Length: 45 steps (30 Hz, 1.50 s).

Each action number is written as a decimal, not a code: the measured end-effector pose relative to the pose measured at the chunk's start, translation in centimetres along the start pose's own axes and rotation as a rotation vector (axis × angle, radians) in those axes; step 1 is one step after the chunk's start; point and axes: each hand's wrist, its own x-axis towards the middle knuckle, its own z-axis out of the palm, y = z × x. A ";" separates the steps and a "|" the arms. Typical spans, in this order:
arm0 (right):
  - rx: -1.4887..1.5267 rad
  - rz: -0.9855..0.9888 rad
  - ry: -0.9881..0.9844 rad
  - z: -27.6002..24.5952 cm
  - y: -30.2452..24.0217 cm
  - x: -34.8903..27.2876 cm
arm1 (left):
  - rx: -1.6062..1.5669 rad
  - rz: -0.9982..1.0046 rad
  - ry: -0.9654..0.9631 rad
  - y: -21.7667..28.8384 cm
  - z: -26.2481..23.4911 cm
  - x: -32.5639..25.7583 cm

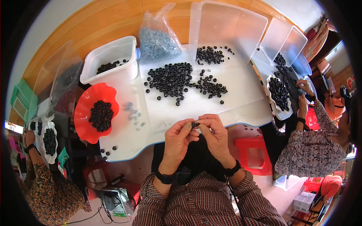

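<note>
A checked shirt (196, 199) fills the near side of my view. Past it, I observe the left hand (179, 137) and right hand (214, 137), thumbs and fingertips of both pinched on a small black part (195, 125) at the near edge of the table (241, 109). To the left I record a scalloped red dish (83, 113) holding black pieces. Farther, loose black beads (171, 79) lie heaped; at far left stands a white tub (126, 74).
</note>
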 end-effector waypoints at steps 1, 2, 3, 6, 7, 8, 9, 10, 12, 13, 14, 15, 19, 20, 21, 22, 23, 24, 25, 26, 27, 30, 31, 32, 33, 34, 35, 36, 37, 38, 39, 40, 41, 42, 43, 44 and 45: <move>-0.037 -0.035 -0.002 0.1 0.1 0.0 | -0.009 0.003 -0.008 0.0 0.0 0.0; -0.038 -0.035 -0.004 0.2 0.1 -0.1 | -0.010 0.004 -0.007 0.0 0.1 -0.1; -0.018 -0.021 0.001 0.3 0.1 -0.1 | -0.015 0.003 0.002 0.0 0.2 -0.1; 0.002 -0.005 0.005 0.6 -0.2 -0.2 | -0.028 0.005 0.020 0.1 0.2 -0.3; -0.001 -0.007 0.007 0.6 -0.3 0.0 | -0.035 0.010 0.022 0.2 0.3 -0.1; -0.001 -0.009 0.005 0.6 -0.2 0.2 | -0.036 0.013 0.021 0.2 0.4 0.0; -0.022 -0.020 0.001 0.5 0.0 0.4 | -0.030 0.013 0.030 0.3 0.4 0.2; -0.041 -0.026 -0.002 0.5 0.1 0.4 | -0.025 0.011 0.041 0.3 0.4 0.2; -0.044 -0.024 -0.001 0.6 -0.1 0.3 | -0.015 0.011 0.048 0.3 0.4 0.1; -0.047 -0.022 0.001 0.6 -0.1 0.3 | -0.004 0.012 0.054 0.3 0.4 0.1; -0.047 -0.022 -0.001 0.7 -0.1 0.3 | -0.005 0.013 0.055 0.3 0.4 0.1; -0.050 -0.027 0.002 0.7 -0.1 0.3 | -0.002 0.014 0.055 0.2 0.4 0.1; -0.104 -0.088 0.050 0.9 0.2 0.3 | 0.002 0.010 0.046 0.2 0.5 0.1; -0.104 -0.088 0.049 0.9 0.2 0.3 | 0.001 0.010 0.047 0.2 0.5 0.0; -0.138 -0.103 0.053 0.9 0.2 0.3 | 0.004 0.014 0.045 0.2 0.5 0.0; -0.171 -0.118 0.056 0.9 0.2 0.3 | 0.007 0.018 0.044 0.2 0.5 0.0; -0.171 -0.117 0.056 1.0 0.1 0.3 | 0.007 0.018 0.045 0.2 0.5 0.0; -0.183 -0.129 0.075 1.1 -0.1 0.3 | 0.012 0.020 0.050 0.1 0.5 0.0; -0.196 -0.142 0.094 1.2 -0.2 0.2 | 0.016 0.023 0.055 0.1 0.5 0.0; -0.196 -0.142 0.093 1.2 -0.1 0.2 | 0.016 0.023 0.056 0.2 0.5 -0.1; -0.193 -0.154 0.093 1.1 0.1 0.2 | 0.023 0.027 0.050 0.2 0.6 -0.1; -0.214 -0.178 0.091 1.1 0.1 0.2 | 0.051 0.032 0.057 0.2 0.6 -0.2; -0.236 -0.191 0.088 1.1 0.1 0.2 | 0.071 0.037 0.070 0.2 0.6 -0.2; -0.236 -0.191 0.087 1.1 0.0 0.3 | 0.071 0.037 0.070 0.2 0.6 -0.2; -0.249 -0.199 0.081 1.1 -0.1 0.3 | 0.091 0.041 0.078 0.3 0.6 -0.3; -0.263 -0.207 0.075 1.1 -0.1 0.4 | 0.110 0.045 0.087 0.2 0.6 -0.3; -0.264 -0.207 0.075 1.1 -0.1 0.4 | 0.109 0.044 0.087 0.2 0.5 -0.3; -0.275 -0.209 0.073 1.1 -0.2 0.4 | 0.128 0.054 0.087 0.2 0.5 -0.3; -0.284 -0.213 0.071 1.2 -0.2 0.4 | 0.148 0.066 0.088 0.2 0.5 -0.4; -0.283 -0.213 0.069 1.3 -0.2 0.4 | 0.148 0.067 0.090 0.3 0.5 -0.5; -0.309 -0.233 0.062 1.3 -0.3 0.5 | 0.164 0.072 0.107 0.4 0.6 -0.6; -0.338 -0.252 0.057 1.3 -0.3 0.5 | 0.179 0.074 0.122 0.5 0.6 -0.6; -0.339 -0.251 0.057 1.3 -0.3 0.5 | 0.179 0.073 0.123 0.5 0.6 -0.7; -0.369 -0.276 0.054 1.3 -0.4 0.5 | 0.190 0.076 0.120 0.5 0.6 -0.7; -0.398 -0.302 0.051 1.3 -0.4 0.6 | 0.202 0.080 0.117 0.5 0.5 -0.7; -0.398 -0.301 0.051 1.2 -0.4 0.6 | 0.202 0.080 0.117 0.6 0.5 -0.8; -0.408 -0.315 0.048 1.2 -0.3 0.6 | 0.230 0.089 0.113 0.6 0.5 -0.8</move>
